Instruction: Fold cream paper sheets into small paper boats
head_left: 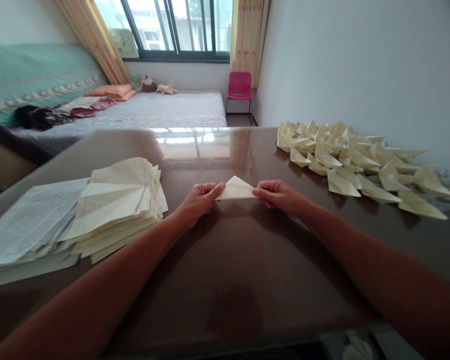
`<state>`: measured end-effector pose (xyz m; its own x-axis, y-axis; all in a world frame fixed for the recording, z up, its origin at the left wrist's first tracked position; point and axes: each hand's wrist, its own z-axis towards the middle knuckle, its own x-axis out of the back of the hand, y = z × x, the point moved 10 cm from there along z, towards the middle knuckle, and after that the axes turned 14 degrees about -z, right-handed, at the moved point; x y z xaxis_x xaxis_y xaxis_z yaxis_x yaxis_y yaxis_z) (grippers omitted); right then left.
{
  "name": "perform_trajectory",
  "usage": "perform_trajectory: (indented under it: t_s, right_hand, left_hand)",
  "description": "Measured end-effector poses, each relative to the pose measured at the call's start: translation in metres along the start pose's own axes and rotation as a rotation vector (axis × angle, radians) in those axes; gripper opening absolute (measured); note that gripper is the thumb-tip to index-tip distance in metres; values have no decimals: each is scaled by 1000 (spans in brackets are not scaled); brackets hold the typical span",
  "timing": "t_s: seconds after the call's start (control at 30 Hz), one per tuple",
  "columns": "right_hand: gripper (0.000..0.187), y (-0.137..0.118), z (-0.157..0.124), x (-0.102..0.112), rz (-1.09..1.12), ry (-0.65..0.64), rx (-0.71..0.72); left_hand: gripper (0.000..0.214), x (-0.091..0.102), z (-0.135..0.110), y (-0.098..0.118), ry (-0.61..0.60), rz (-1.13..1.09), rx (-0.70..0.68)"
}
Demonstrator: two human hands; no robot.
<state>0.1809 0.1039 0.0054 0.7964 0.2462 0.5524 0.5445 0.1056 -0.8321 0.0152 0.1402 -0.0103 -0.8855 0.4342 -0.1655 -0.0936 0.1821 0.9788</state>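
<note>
**Two hands pinch a folded paper triangle above a dark table**

The left hand [198, 200] and the right hand [279, 196] hold one small folded paper [235, 189] between them. Each hand is closed on one end of it: the left fingers [214, 189] clamp the left corner and the right fingers [264, 190] clamp the right corner. The paper has the shape of a flat triangle, with its peak pointing up and away from the person, and it sits exactly in the gap between the two grips. It is just above the brown glossy table [228, 280]; I cannot tell if its lower edge touches the surface.

To the left of the grip, a little apart, lies a stack of creased sheets [116, 205], fanned at the edges. Further left, touching this stack, is a pile of flat printed sheets [30, 225].

To the right of the grip and somewhat beyond it, many finished folded paper pieces [356, 160] lie in a loose heap near the white wall.

Far beyond the hands, past the table edge, are a bed [165, 110] and a pink chair [240, 86] under the window.
</note>
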Motion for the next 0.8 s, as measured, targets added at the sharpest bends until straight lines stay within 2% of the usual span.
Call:
perform_trajectory:
  t_s: [0.13, 0.3, 0.43, 0.53, 0.63, 0.7, 0.73, 0.8]
  right_hand:
    - [48, -1, 1, 5, 74, 64, -4]
    - [48, -1, 3, -3, 197, 52, -43]
    - [47, 9, 3, -6, 164, 52, -92]
    - [46, 17, 3, -4, 74, 59, -128]
    - [45, 19, 2, -4, -51, 33, -135]
    - [46, 14, 1, -2, -242, 31, -110]
    - [45, 9, -1, 3, -383, 78, -85]
    - [41, -10, -6, 17, -688, 262, 4]
  left_hand:
    - [53, 0, -1, 3, 32, 58, -17]
    - [57, 0, 0, 0, 70, -86, -5]
    - [53, 5, 1, 3, 74, -110, -35]
    - [46, 8, 1, 10, 41, -117, -91]
    - [57, 6, 1, 15, -23, -122, -128]
    - [61, 3, 1, 15, -56, -121, -136]
    - [59, 2, 1, 15, -62, -111, -143]
    - [57, -1, 0, 16, -62, -74, -162]
